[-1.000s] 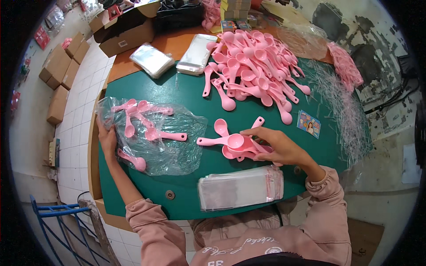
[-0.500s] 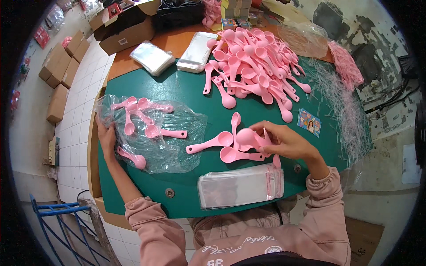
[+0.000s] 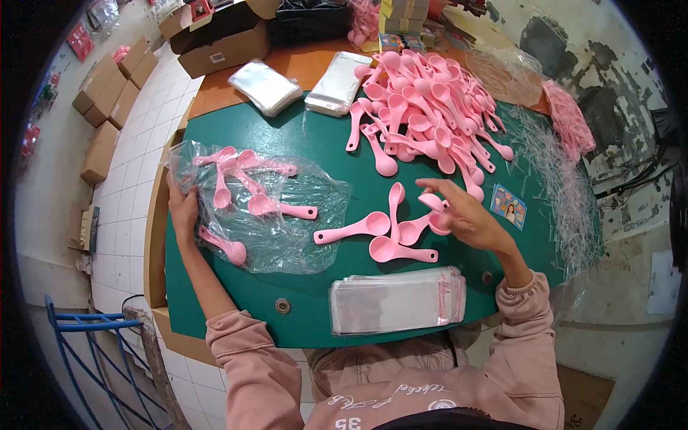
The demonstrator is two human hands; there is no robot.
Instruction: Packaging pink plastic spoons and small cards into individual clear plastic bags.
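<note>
At the left, my left hand (image 3: 183, 211) is closed on the edge of a crumpled clear plastic bag (image 3: 304, 247). Several pink measuring spoons (image 3: 287, 209) lie on or in the bag; I cannot tell which. My right hand (image 3: 473, 221) is closed around pink measuring spoons (image 3: 434, 202) at its fingertips, their handles hidden behind the fingers. Just beside and below that hand, a small group of loose measuring spoons (image 3: 351, 228) rests on the green tabletop, bowls close together. One bowl (image 3: 411, 232) lies right under the fingertips.
A big heap of pink measuring spoons (image 3: 423, 100) covers the far right. Clear sleeves (image 3: 387, 304) lie at the near edge, with two more stacks (image 3: 266, 87) at the back. Small printed cards (image 3: 509, 206) and clear plastic strands (image 3: 555, 172) are on the right.
A spoon bowl now lies among the loose group below my right hand, whose fingers have spread somewhat and shifted up. My left hand keeps hold of the bag. The whole view has shifted slightly.
</note>
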